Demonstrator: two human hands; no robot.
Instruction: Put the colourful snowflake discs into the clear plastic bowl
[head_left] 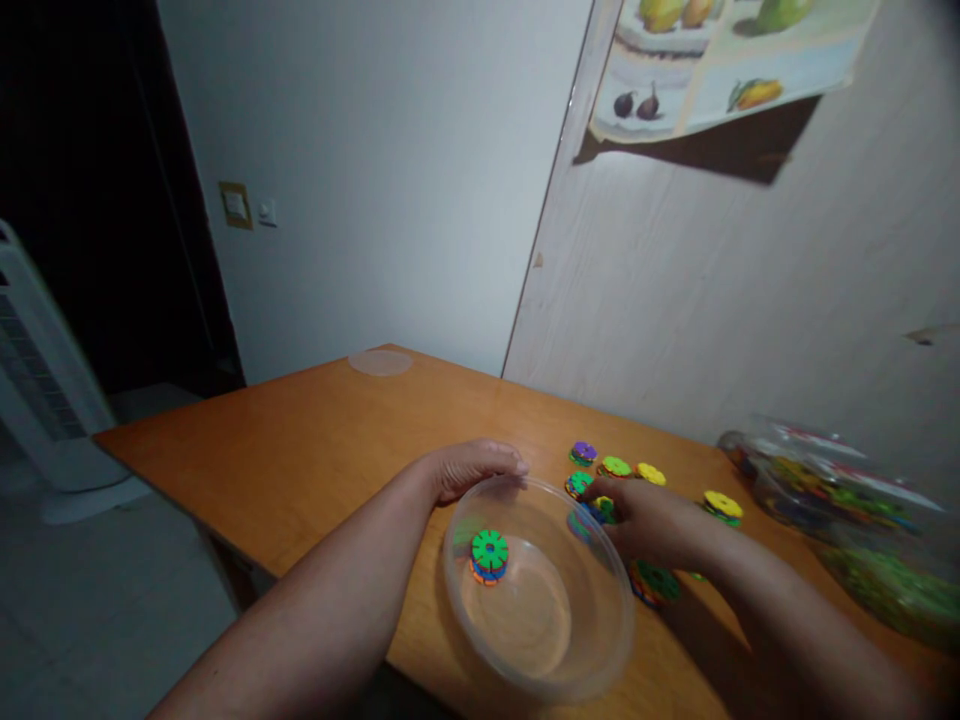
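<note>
A clear plastic bowl (525, 610) stands near the table's front edge. My left hand (480, 468) grips its far left rim, thumb along the edge. Inside the bowl, on the left, is a small stack of notched plastic discs (490, 553), green on top. Just beyond the right rim, my right hand (649, 515) has its fingers closed around a blue and yellow disc stack (602, 509), partly hidden by the fingers. Around that hand stand more stacks: a green-topped one (578, 485), a purple-topped one (583, 452), a yellow-topped one (723, 506) and a dark green one (656, 583).
Clear bags of colourful pieces (832, 490) lie at the table's right side, by the wall. A flat translucent lid (380, 362) rests at the far corner of the wooden table (300, 440). A white tower fan (52, 390) stands on the floor at left.
</note>
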